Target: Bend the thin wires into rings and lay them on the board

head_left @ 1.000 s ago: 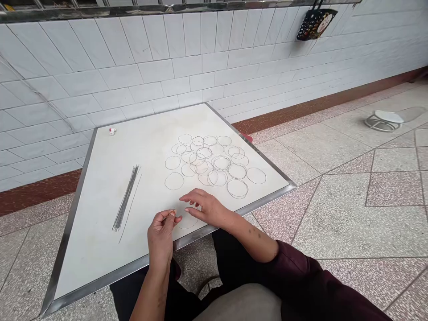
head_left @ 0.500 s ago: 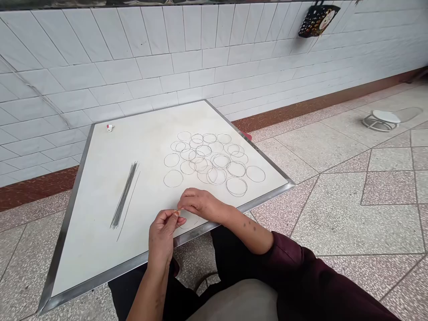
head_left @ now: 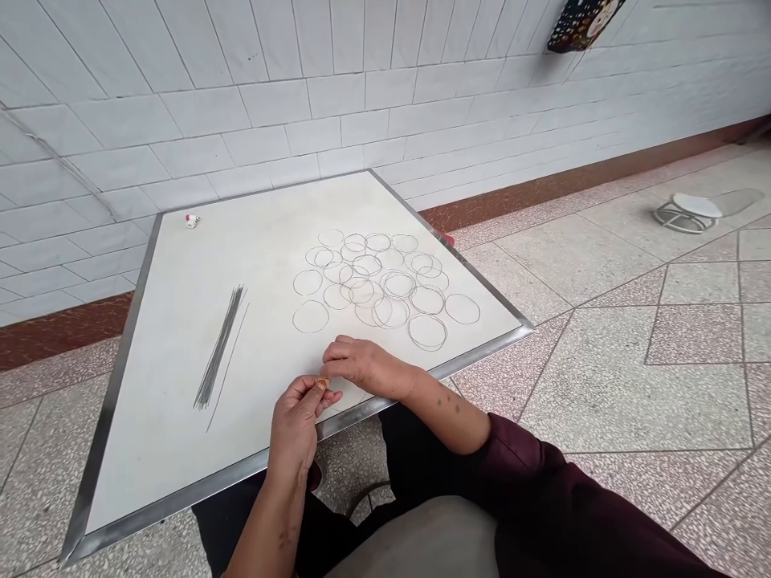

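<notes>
Near the table's front edge, my left hand [head_left: 299,409] pinches a thin wire between thumb and forefinger. Bent over beside it, my right hand [head_left: 365,368] has its fingertips closed on the wire at the same spot. Only a faint part of this wire loop shows below my right hand; the joint is hidden by the fingers. Beyond my hands lie several thin wire rings [head_left: 373,281], many overlapping. To the left rests a bundle of straight wires [head_left: 220,347], with a single wire [head_left: 227,368] alongside.
The white table [head_left: 150,385] has a metal rim and stands against a tiled wall [head_left: 265,116]. A small red and white object [head_left: 192,221] sits at its far left corner. A white stool [head_left: 690,210] is on the floor to the right; a dark patterned bag [head_left: 581,26] hangs above.
The view has tilted and shifted slightly. My hands stay together at the wire, with the right fingers a little more curled over the joint. The rings and the bundle have not moved.
</notes>
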A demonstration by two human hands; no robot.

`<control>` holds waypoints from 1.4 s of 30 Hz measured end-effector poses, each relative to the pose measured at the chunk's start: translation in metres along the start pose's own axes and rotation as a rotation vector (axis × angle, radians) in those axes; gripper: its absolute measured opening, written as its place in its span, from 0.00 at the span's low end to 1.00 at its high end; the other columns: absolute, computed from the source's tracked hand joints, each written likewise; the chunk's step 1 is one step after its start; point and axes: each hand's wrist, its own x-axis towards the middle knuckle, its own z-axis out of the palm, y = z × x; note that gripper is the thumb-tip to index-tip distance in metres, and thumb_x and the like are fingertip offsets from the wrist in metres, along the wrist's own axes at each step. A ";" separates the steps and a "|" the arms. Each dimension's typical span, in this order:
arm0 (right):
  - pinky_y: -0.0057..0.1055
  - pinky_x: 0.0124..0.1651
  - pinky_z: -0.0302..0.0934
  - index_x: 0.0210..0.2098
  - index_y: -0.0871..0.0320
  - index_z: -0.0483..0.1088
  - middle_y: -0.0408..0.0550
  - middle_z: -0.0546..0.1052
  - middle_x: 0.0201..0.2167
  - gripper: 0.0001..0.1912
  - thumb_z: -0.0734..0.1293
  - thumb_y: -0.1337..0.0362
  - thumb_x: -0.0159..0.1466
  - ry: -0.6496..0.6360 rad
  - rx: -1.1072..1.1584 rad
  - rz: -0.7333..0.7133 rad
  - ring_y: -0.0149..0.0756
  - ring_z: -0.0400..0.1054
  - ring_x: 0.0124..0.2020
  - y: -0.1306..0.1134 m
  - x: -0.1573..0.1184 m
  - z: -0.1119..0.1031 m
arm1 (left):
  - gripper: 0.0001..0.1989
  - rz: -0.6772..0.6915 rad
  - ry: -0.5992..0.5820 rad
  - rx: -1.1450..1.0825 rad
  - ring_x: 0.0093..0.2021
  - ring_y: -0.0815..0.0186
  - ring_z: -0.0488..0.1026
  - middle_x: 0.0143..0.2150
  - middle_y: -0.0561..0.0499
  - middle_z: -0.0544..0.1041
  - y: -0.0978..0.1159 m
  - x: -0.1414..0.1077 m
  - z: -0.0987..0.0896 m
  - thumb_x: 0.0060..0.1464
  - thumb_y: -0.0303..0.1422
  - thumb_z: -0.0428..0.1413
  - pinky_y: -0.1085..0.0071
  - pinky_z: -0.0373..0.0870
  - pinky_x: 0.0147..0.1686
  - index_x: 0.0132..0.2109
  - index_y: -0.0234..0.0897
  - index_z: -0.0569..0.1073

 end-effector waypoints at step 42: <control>0.25 0.36 0.61 0.39 0.57 0.68 0.46 0.69 0.39 0.02 0.64 0.69 0.67 0.136 0.340 0.271 0.30 0.64 0.35 -0.009 -0.006 -0.003 | 0.16 0.151 0.013 0.173 0.31 0.68 0.72 0.37 0.50 0.77 0.005 -0.003 -0.002 0.48 0.40 0.63 0.65 0.73 0.38 0.43 0.37 0.77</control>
